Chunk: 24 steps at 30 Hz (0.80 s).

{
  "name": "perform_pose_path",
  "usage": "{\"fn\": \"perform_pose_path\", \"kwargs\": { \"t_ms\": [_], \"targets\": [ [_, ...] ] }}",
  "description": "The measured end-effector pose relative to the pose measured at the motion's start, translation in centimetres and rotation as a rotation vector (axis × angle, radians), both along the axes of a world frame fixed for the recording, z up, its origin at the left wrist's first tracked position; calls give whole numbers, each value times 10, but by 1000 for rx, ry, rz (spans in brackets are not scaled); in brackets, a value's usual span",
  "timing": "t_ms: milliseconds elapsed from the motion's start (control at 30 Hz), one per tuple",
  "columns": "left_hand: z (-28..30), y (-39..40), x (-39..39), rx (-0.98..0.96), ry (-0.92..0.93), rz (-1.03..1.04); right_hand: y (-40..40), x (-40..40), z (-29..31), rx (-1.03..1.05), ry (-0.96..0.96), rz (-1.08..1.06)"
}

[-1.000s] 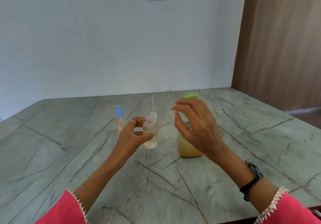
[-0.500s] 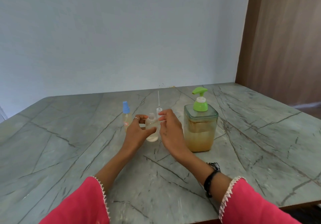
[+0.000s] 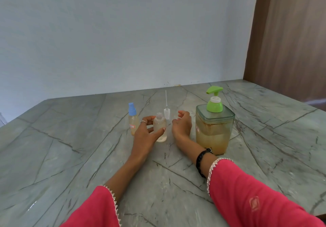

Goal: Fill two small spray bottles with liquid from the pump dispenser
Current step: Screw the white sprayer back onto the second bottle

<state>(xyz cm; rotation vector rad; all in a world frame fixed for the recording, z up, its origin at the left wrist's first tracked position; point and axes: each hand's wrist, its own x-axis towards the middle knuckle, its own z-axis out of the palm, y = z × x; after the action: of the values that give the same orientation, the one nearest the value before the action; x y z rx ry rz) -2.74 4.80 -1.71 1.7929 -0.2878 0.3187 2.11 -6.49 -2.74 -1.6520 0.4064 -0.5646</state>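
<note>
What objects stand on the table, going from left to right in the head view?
Blue-capped spray bottle → open spray bottle, held by the left hand → white spray top standing upside down → right hand → pump dispenser.

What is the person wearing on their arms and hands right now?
Both arms wear pink sleeves edged with a white scalloped trim. The left hand has a silver ring on one finger. The right hand has a black beaded bracelet at the wrist.
</note>
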Motion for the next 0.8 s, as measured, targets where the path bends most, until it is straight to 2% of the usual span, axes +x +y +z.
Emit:
{"fn": "perform_pose_path", "kwargs": {
  "t_ms": [267,600,800],
  "targets": [
    [-4,1,5,-40,2,-32,1,28,1,6,-13,130],
    [-3,2,3,-45,9,-39,3,15,3,128,-125,70],
    [-2,3,3,-45,7,-64,8,-33,25,-171,-299,157]
  ]
}}
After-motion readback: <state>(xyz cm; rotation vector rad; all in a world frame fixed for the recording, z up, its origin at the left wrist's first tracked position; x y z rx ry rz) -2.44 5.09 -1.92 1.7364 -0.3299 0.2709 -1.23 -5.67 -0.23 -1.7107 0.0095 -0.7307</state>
